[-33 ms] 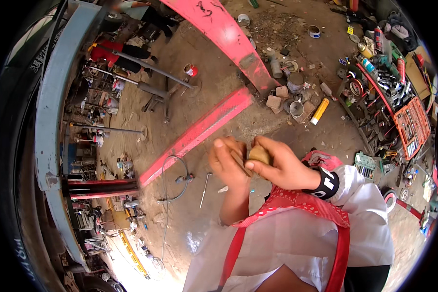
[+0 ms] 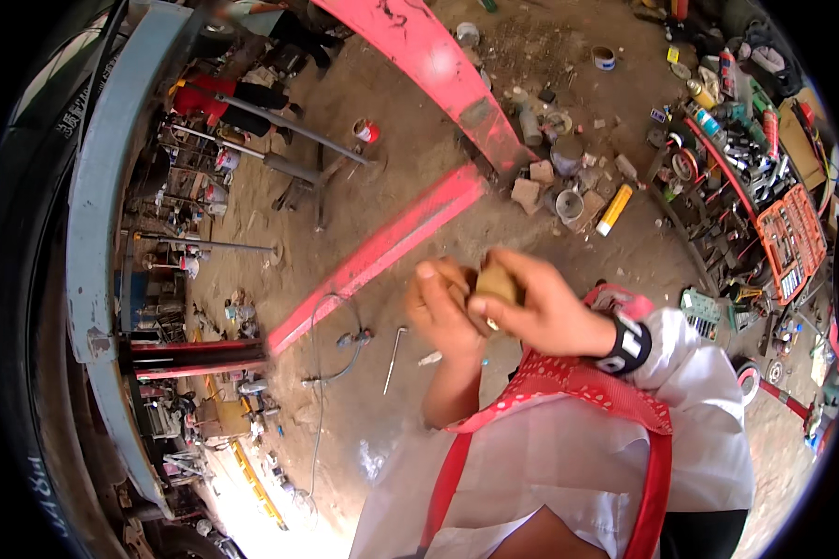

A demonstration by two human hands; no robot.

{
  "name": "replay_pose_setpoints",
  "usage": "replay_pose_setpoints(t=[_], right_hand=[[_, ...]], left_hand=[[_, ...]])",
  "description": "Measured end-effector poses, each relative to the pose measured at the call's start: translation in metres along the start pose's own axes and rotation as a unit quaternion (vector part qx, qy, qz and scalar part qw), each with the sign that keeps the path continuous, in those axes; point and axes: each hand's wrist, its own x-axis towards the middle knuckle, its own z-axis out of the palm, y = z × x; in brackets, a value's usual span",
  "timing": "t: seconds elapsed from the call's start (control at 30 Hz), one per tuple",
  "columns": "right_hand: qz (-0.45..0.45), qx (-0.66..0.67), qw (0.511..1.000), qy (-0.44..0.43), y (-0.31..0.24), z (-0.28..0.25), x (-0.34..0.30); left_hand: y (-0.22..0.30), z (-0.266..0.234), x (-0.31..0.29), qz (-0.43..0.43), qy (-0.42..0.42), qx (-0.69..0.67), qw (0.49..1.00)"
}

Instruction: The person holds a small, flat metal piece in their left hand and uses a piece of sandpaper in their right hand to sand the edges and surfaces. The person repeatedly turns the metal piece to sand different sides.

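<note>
Now both my hands meet at chest height: right hand [image 2: 541, 312] pinching a small tan block [image 2: 497, 282], left hand [image 2: 443, 312] cupped against it; dirt floor [image 2: 364, 419] below.

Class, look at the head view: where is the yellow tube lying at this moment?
The yellow tube lies on the dirt floor in the upper right, beside a grey tin and broken bricks, beyond the person's right hand.
</note>
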Motion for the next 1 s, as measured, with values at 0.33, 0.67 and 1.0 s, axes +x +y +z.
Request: replay_pose_setpoints(t=[0.33, 0.67, 1.0], right_hand=[[0.135, 0.213, 0.968, -0.006, 0.015, 0.003, 0.002], [0.095, 0.121, 0.988, 0.006, 0.012, 0.012, -0.002], [0.069, 0.103, 0.992, 0.005, 0.008, 0.010, -0.003]], left_hand=[[0.010, 0.005, 0.020, 0.064, 0.108, 0.015, 0.992], [0.004, 0.005, 0.022, 0.109, 0.088, 0.059, 0.988], [0.007, 0.011, 0.019, 0.076, 0.089, 0.039, 0.992]])
